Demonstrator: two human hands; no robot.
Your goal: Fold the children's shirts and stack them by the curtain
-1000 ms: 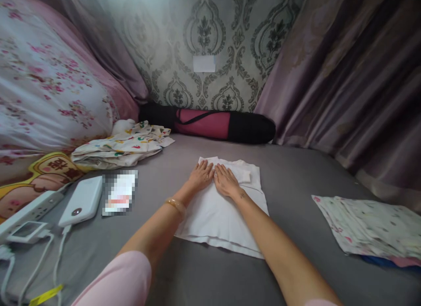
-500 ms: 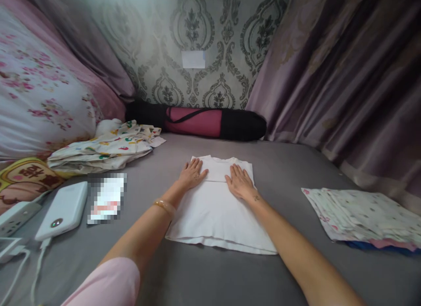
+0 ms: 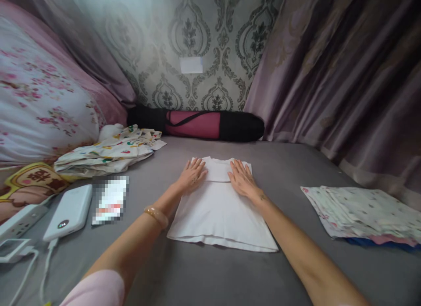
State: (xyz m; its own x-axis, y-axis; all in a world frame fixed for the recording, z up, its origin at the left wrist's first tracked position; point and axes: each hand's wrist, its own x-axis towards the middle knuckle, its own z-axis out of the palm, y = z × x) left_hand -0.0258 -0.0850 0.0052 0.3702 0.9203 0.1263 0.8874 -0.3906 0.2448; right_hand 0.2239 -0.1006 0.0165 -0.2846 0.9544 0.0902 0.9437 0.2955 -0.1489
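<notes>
A white shirt point(image 3: 223, 214) lies flat on the grey bed sheet in front of me, its neckline at the far end and its wider hem towards me. Folded-in white cloth forms a straight edge across the upper part, between my hands. My left hand point(image 3: 194, 174) rests flat on the shirt's upper left side, fingers stretched away from me. On the upper right side lies my right hand point(image 3: 242, 178), also flat with fingers extended. A bangle circles my left wrist.
Folded patterned cloths point(image 3: 365, 214) are stacked at the right. At the left are a power bank point(image 3: 69, 214) with a cable, a power strip point(image 3: 23, 220), a blurred packet point(image 3: 111, 201) and crumpled printed clothing point(image 3: 108, 152). A black and maroon bag point(image 3: 194, 124) lies along the wall.
Both hands stay on the upper part of the shirt with only slight shifts; the left fingers lie a little further right. The camera view has moved slightly.
</notes>
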